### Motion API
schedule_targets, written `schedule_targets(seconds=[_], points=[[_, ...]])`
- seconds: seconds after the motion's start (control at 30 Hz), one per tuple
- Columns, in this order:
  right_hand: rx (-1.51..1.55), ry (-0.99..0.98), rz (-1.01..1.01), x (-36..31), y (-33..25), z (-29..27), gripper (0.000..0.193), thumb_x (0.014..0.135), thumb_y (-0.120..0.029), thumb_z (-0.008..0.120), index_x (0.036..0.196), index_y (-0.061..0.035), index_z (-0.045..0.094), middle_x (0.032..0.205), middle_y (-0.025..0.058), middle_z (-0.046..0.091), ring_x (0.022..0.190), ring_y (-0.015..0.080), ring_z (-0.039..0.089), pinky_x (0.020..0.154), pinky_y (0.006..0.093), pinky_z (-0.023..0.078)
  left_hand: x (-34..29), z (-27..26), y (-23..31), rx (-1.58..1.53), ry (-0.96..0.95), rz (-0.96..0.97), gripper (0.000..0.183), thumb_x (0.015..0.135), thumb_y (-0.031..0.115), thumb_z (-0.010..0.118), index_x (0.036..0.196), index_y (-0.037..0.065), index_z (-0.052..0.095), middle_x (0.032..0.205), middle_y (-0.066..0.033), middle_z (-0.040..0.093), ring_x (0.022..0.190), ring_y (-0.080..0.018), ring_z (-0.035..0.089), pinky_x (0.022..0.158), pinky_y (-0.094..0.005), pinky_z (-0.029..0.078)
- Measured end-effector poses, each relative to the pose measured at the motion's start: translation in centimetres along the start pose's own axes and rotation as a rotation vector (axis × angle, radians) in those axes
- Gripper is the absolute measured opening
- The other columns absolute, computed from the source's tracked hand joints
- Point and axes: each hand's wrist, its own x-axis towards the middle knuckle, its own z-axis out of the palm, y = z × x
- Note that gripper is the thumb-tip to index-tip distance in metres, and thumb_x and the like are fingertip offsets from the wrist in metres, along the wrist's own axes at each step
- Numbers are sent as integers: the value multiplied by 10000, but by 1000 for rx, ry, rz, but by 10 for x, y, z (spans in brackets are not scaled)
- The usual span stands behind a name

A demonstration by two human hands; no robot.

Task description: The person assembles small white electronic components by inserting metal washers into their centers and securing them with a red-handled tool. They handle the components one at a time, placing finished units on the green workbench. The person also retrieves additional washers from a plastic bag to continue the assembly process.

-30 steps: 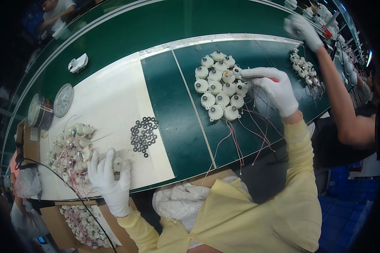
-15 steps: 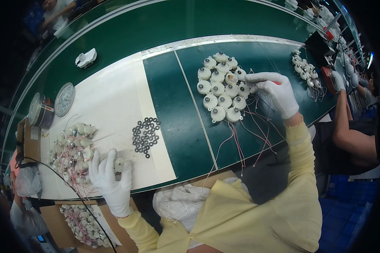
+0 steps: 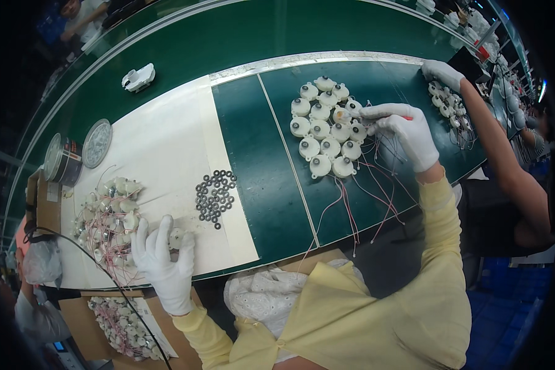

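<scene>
My right hand (image 3: 407,132), in a white glove, pinches a slim tool with a red end (image 3: 407,118). Its fingertips are at the right edge of a cluster of round white motors (image 3: 319,129) with dark centre shafts. One motor near them shows an orange-brown spot (image 3: 341,115). Red and white wires trail from the cluster toward the front edge. On the white sheet at the left, my gloved left hand (image 3: 163,259) rests with fingers spread. A pale round motor (image 3: 176,238) sits in the gap between its thumb and forefinger, partly hidden.
Small black rings (image 3: 216,194) lie mid-table. A tangled pile of wired motors (image 3: 108,216) is beyond my left hand, with a cardboard box of more (image 3: 123,327) below. A tub (image 3: 61,161) stands far left. A white part (image 3: 138,78) is on the green belt. A co-worker's gloved hand (image 3: 443,74) reaches in right.
The co-worker's arm at the right has swung up and over beside the smaller motor group. The white part on the belt has shifted right. My hands keep nearly the same pose.
</scene>
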Motion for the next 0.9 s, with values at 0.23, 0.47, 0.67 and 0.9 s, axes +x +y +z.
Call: schedule_targets(seconds=[0.23,0.47,0.67,0.9], points=[[-95,116,-69,-4,-2,-14,384,848,1,508,1135,35,760,1012,98,782,829,97,722,619,182,427,0,2,0,18,46,20,508,798,222,824,1278,113,695,1088,-77,675,1274,-411,538,1098,-559,370],[-75,146,25,6,4,-9,410,826,-6,496,1141,47,753,1026,140,781,804,126,722,641,209,436,1,4,-1,10,47,20,504,802,221,820,1278,112,694,1087,-83,674,1275,-413,537,1099,-561,368],[-23,143,16,-1,8,-12,396,812,9,518,1120,28,766,980,106,778,810,109,724,620,176,432,1,3,1,9,44,10,497,797,215,823,1266,109,700,1084,-83,678,1274,-411,538,1102,-560,366],[-70,152,-49,-6,4,-19,404,816,21,506,1125,25,766,992,122,777,828,119,729,620,188,444,0,3,1,-2,44,1,506,788,212,829,1267,112,700,1081,-81,681,1276,-407,540,1107,-554,365]])
